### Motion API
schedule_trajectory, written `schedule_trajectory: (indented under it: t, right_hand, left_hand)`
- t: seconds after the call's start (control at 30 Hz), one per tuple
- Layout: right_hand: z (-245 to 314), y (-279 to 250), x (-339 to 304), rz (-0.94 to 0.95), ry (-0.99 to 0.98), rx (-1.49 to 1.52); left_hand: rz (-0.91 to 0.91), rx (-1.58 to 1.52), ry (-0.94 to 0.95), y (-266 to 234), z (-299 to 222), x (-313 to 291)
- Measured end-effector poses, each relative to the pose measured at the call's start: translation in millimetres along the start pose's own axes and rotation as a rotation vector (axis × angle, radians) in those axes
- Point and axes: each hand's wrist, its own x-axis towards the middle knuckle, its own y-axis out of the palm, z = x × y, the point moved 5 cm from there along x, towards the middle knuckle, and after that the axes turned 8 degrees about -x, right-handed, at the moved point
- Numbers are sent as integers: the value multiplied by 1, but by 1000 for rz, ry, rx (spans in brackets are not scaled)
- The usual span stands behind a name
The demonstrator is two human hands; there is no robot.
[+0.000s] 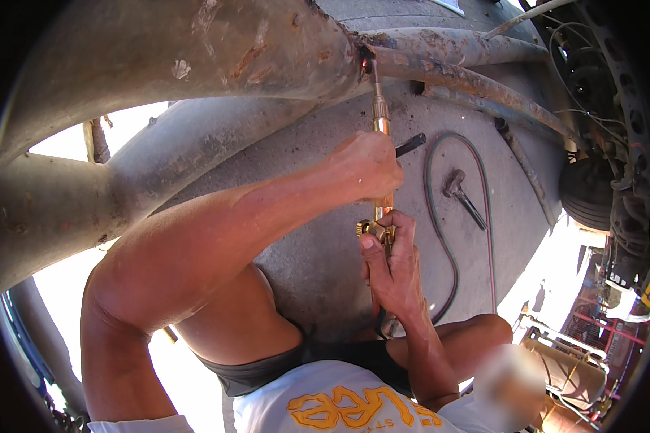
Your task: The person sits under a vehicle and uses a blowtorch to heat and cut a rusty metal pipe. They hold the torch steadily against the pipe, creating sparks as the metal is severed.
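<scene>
A brass cutting torch runs upward from my lap, its tip against the rusty edge of a large pipe. A small red-orange glow shows where tip and metal meet. My left hand is closed in a fist round the torch's upper body. Lower down, my right hand grips the torch at its brass valve knob, thumb beside the knob. From behind my left fist a short black rod sticks out; whether I hold it cannot be made out.
A hammer lies on the grey floor inside a loop of thin hose. Thinner rusty pipes stretch right from the joint. A loose pipe lies farther right, near a tyre. A second thick pipe passes below the first.
</scene>
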Motion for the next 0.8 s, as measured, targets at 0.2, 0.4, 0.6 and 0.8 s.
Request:
schedule_trajectory:
  t: [0.2, 0.4, 0.6, 0.8]
  right_hand:
    - [-1, 2, 0, -4, 9, 26]
    - [-2, 1, -1, 2, 9, 38]
    - [-2, 1, -1, 4, 10, 37]
    - [-2, 0, 1, 10, 7, 32]
  left_hand:
    - [-9, -14, 10, -1, 0, 0]
    - [-8, -54, -60, -3, -1, -2]
    - [-16, 56, -119, -4, -7, -2]
    - [-22, 75, -104, -4, -7, -1]
